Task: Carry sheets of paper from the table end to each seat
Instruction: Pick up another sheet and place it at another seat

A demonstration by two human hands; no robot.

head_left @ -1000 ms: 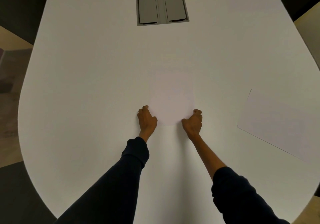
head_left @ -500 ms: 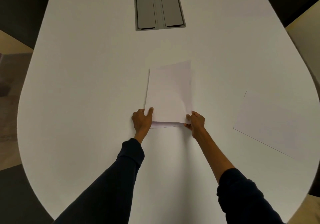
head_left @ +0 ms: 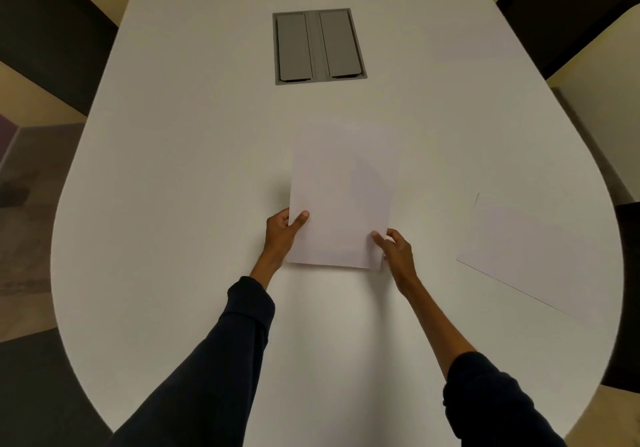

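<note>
White sheet [head_left: 341, 197] pinched at near corners, left hand [head_left: 282, 235], right hand [head_left: 398, 252]

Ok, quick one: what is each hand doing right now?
Left hand: closed on the sheets of paper, thumb on top.
Right hand: pinching the same sheets at their near right corner.

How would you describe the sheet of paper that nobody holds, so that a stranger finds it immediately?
Start at the white rounded table with the grey hatch set in its middle. Both hands hold a white sheet at the centre. The wanted sheet, the loose white paper, lies flat near the table's right edge, turned at an angle and touched by no hand.
</note>
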